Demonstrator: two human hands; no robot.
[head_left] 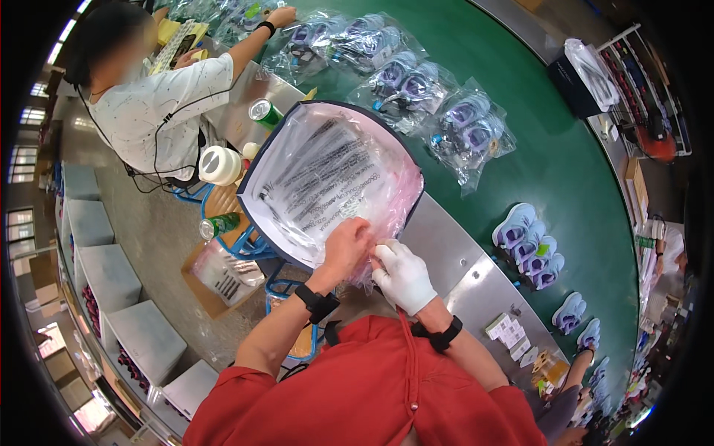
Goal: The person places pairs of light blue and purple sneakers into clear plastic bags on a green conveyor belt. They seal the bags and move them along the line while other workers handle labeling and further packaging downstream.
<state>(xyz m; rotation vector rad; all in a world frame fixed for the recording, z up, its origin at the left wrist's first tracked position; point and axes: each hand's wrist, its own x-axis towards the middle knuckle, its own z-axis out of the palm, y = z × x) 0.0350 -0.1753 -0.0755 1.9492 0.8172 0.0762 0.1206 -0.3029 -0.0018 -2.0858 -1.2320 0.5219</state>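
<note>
**Two hands meet over a box of clear bags at the counter's edge**

Nearest are the sleeves of a red top (357, 394), with a dark band on each wrist. Ahead of them, the bare left hand (346, 249) has its fingers drawn narrow on the film of the clear bags (312, 178). The right hand (401, 275), in a white glove, curls its fingers on the same film, right beside the left fingertips. How many layers they pinch I cannot tell; the two hands probably sit so close because thin film is easier to part from both sides.

The bags lie in a dark-rimmed box (383, 134) with pale walls, squarely before the body, likely so both hands reach them without stretching. What carries the box is hidden.

Right of it runs the counter (550, 149), green with a metal border, where small white cards (509, 331) sit within easy reach. Unwrapped light-blue shoes (528, 245) stand close in a row, perhaps to keep pairs together. Farther up, bagged shoes (468, 130) are spread out, perhaps so the loose film does not tangle.

To the left, blue-framed stools (249, 241) stand near an open carton (223, 275) on the floor. Beyond the box, a co-worker in a white speckled shirt (171, 104) reaches over the counter toward more bagged shoes. Grey bins (111, 279) line the far left.
</note>
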